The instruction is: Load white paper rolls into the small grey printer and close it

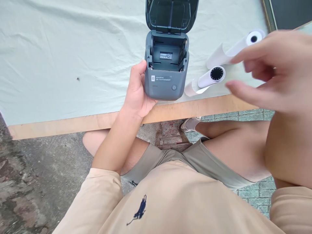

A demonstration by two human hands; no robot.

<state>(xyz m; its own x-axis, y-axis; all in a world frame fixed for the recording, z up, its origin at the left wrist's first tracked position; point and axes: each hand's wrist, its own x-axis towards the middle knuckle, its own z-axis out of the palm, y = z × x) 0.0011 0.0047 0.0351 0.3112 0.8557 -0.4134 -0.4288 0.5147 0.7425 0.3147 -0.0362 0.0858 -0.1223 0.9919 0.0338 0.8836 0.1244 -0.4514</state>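
My left hand (138, 89) grips a dark grey portable label printer (163, 86) from its left side and underneath. The printer's lid (172, 14) is swung up, and its roll compartment (166, 48) shows no roll, only a small printed label on its floor. My right hand (275, 71) hovers at the right, slightly blurred, thumb and forefinger apart and the other fingers curled, with nothing visible between them. Just left of it lies a white paper roll (204, 79) with a dark toothed core, its end partly unwound. A second white roll (240, 45) lies behind, partly unwound too.
A pale cloth (73, 58) covers the table, with a bare wooden strip (60, 125) along the near edge. A dark framed panel (290, 13) is at the top right corner. Below the table are my legs and a small wooden stool or rung (174, 139).
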